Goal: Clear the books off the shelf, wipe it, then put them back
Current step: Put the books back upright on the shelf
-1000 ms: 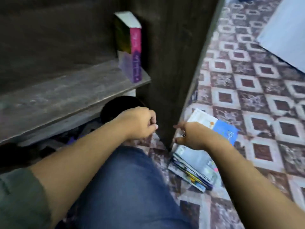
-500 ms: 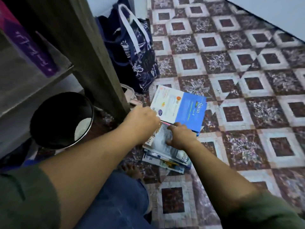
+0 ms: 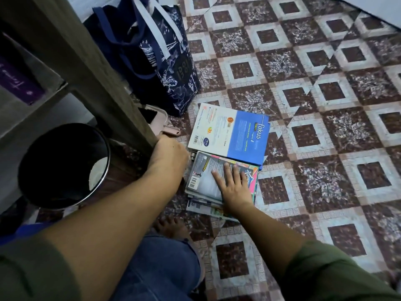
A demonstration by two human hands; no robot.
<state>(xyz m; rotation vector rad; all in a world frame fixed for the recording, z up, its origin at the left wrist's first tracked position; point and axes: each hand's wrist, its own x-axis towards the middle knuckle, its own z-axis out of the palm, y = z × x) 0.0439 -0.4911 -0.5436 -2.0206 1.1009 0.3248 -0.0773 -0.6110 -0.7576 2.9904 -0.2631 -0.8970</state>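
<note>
A stack of several thin books (image 3: 202,181) lies on the patterned floor beside the shelf's side panel (image 3: 91,68). A white-and-blue book (image 3: 230,133) lies flat just beyond the stack, overlapping its far edge. My right hand (image 3: 233,187) rests flat on the grey top cover, fingers spread. My left hand (image 3: 170,152) is at the stack's left edge with its fingers hidden against the book edges. A purple book (image 3: 17,83) stands on the shelf board (image 3: 19,105) at the far left.
A black round bin (image 3: 63,164) stands under the shelf at left. A dark blue patterned tote bag (image 3: 156,55) leans behind the side panel, with a pink object (image 3: 160,122) at its foot. My knee in jeans (image 3: 160,268) and a bare foot (image 3: 171,227) are below.
The view dropped from the shelf to the floor. Both hands came down onto the stack; my right hand went from curled at the books' edge to flat on the top cover.
</note>
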